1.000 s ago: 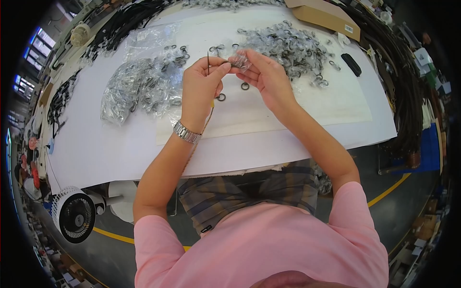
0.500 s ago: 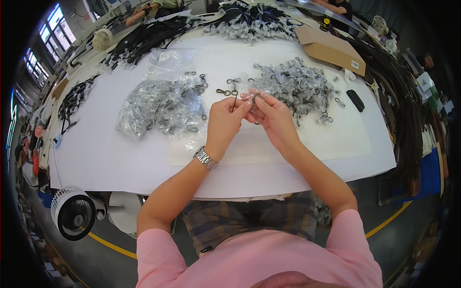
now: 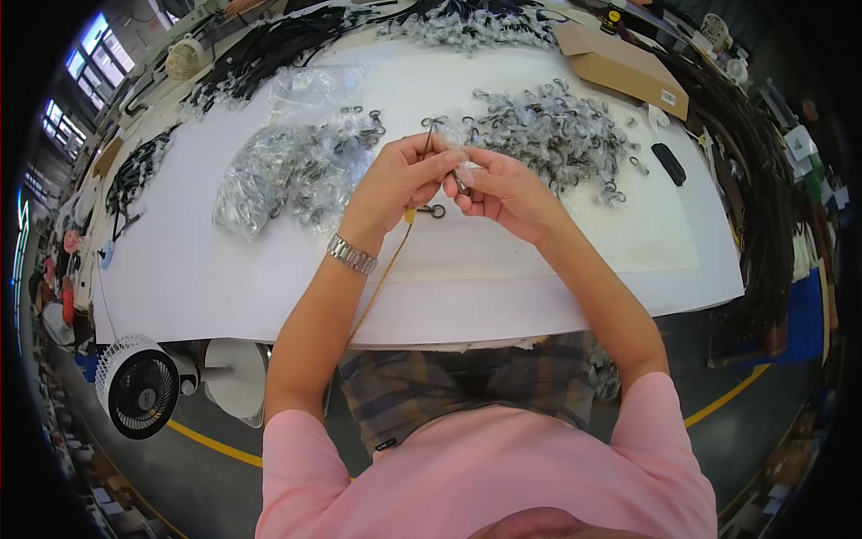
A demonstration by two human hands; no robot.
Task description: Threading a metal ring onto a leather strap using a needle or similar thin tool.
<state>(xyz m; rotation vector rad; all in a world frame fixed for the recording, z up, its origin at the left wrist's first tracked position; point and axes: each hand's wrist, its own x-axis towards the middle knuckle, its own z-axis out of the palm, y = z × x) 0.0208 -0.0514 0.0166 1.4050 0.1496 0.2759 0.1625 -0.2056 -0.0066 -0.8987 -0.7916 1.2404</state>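
My left hand (image 3: 401,180) is closed, its thumb and forefinger pinching near clear plastic. From its fist a thin dark metal rod (image 3: 428,142) points up, and a dark ring-ended metal piece (image 3: 436,211) shows below. A yellow cord (image 3: 388,267) runs from beneath that hand to the table's near edge. My right hand (image 3: 508,192) is closed on a small dark metal hook (image 3: 461,185) with clear plastic about it. Fingers hide most of it. Just beyond my hands lie a few loose hooks (image 3: 435,120). Plastic-wrapped metal hooks (image 3: 561,135) are heaped to the right.
A clear plastic bag (image 3: 260,180) of wrapped hardware lies left on the white table (image 3: 503,301). Black straps (image 3: 278,56) line the far side. A cardboard box (image 3: 620,72) and a black case (image 3: 668,164) stand right. A fan (image 3: 139,395) is beside the near left edge.
My left hand has turned and shifted left. The ring-ended piece and the yellow cord have come into sight below it. My right hand stays close to it, and the whole view has tilted.
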